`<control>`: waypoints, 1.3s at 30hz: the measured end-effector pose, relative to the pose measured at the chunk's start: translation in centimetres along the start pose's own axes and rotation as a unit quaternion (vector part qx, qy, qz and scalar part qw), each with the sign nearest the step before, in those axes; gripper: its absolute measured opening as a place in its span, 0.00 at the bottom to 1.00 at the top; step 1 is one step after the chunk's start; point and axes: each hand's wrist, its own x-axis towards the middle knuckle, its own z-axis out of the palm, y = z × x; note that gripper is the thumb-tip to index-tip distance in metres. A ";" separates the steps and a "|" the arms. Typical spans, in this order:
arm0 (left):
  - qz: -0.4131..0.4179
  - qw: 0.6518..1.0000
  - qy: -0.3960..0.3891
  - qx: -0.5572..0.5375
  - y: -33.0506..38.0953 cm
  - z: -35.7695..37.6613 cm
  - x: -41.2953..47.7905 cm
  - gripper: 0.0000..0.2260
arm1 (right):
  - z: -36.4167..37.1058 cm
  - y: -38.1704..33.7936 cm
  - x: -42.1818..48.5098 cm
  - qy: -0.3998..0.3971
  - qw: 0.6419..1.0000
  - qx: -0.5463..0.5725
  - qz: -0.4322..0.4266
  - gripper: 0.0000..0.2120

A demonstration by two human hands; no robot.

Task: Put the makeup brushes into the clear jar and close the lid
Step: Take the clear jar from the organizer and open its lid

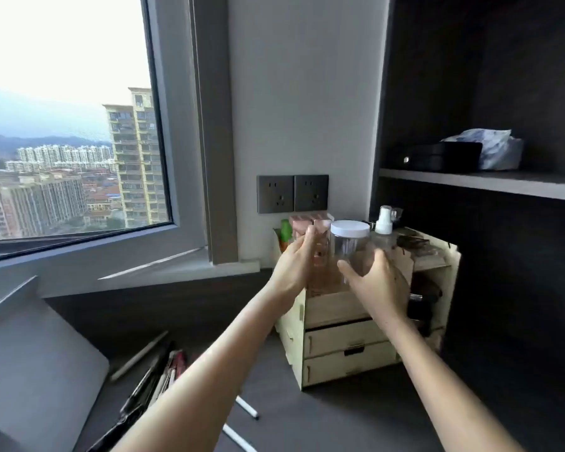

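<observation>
Head view: both hands flank clear round jar (349,247), white lid (350,228) on.

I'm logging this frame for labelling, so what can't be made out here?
Head view only:
- Right hand covers the clear jar's lower part; grip unclear.
- Jar contents: blurred.
- Left hand hides the pink box front.
- Makeup brushes: blurred, partly behind the left forearm.

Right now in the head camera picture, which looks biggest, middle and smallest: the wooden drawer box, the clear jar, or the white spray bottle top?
1. Wooden drawer box, by far the biggest.
2. Clear jar with its white lid.
3. White spray bottle top, the smallest.
All three sit close together, so nearness to the camera hardly changes this order.
</observation>
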 end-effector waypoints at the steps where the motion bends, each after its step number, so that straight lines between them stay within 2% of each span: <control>1: -0.011 1.000 -0.002 0.005 -0.3 0.7 0.6 0.26 | 0.2 0.2 0.1 -0.004 1.000 -0.009 0.009 0.26; 4: -0.039 0.998 0.007 0.039 -1.2 1.9 1.6 0.30 | 1.1 1.0 0.5 0.006 1.000 -0.025 -0.003 0.26; 7: -0.041 0.999 0.001 0.016 -1.6 2.2 2.1 0.30 | 1.1 1.4 0.9 0.012 1.000 -0.002 -0.015 0.24; 10: -0.022 0.999 -0.025 -0.029 -0.8 1.9 2.0 0.29 | 0.3 0.9 0.8 0.069 0.995 0.046 -0.046 0.22; 15: 0.094 0.995 -0.024 -0.027 1.3 0.3 0.0 0.24 | -2.5 -2.7 -0.3 0.154 0.977 0.110 -0.102 0.26; 17: 0.151 0.988 0.000 -0.015 2.2 -1.2 -1.7 0.23 | -3.7 -4.4 -1.8 0.155 0.970 0.138 -0.123 0.26; 18: 0.175 0.984 0.013 -0.002 2.5 -2.1 -2.7 0.22 | -4.2 -5.2 -2.9 0.135 0.969 0.162 -0.126 0.27; 20: 0.200 0.979 0.020 0.028 2.3 -4.0 -4.8 0.19 | -4.7 -6.5 -5.1 0.042 0.964 0.241 -0.099 0.29; 23: 0.190 0.976 0.020 0.101 0.7 -6.8 -8.8 0.18 | -4.0 -7.8 -8.9 -0.141 0.911 0.387 0.000 0.31; 29: 0.168 0.952 0.044 0.252 -4.5 -11.7 -16.3 0.35 | -0.5 -7.9 -14.8 -0.351 0.838 0.413 0.067 0.28; 32: 0.161 0.932 0.048 0.320 -6.0 -13.8 -18.7 0.39 | 0.5 -8.3 -15.9 -0.397 0.828 0.384 0.092 0.30; 36: 0.210 0.868 0.002 0.450 -7.1 -15.5 -21.2 0.36 | 1.4 -9.0 -16.2 -0.420 0.848 0.323 0.037 0.35; 39: 0.143 0.845 -0.013 0.515 -7.8 -15.8 -22.3 0.42 | 2.7 -9.2 -17.0 -0.399 0.875 0.273 0.022 0.27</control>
